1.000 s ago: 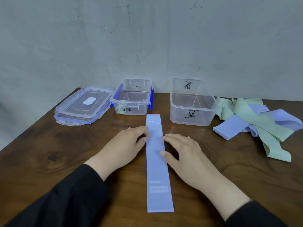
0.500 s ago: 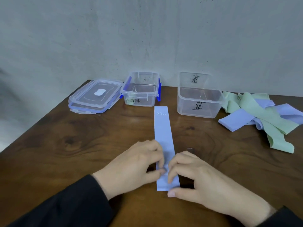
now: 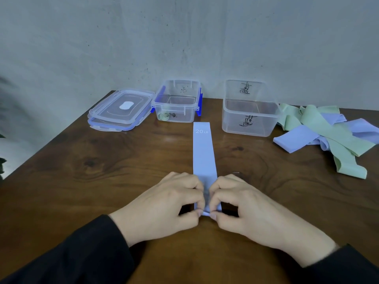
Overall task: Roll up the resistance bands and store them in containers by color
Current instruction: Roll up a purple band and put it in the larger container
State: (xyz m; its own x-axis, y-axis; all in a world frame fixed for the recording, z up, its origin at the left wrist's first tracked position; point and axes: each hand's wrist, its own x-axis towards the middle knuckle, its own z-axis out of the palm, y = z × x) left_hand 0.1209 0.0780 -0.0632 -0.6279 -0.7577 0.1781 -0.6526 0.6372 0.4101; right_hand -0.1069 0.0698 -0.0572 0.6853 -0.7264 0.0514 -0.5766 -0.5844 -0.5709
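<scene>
Two lids [image 3: 121, 108] are lying stacked at far left, leaving the blue-clipped container [image 3: 176, 102], a green roll already inside, and the taller container [image 3: 250, 111] open. We are pinching the blue band's [image 3: 203, 149] near end with our left hand [image 3: 164, 203] and right hand [image 3: 244, 206], fingers curled, starting its roll. Loose bands [image 3: 332, 132] are waiting far right.

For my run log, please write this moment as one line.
step: starting roll | left hand: pinches near end of blue band | right hand: pinches same end | blue container: empty
</scene>
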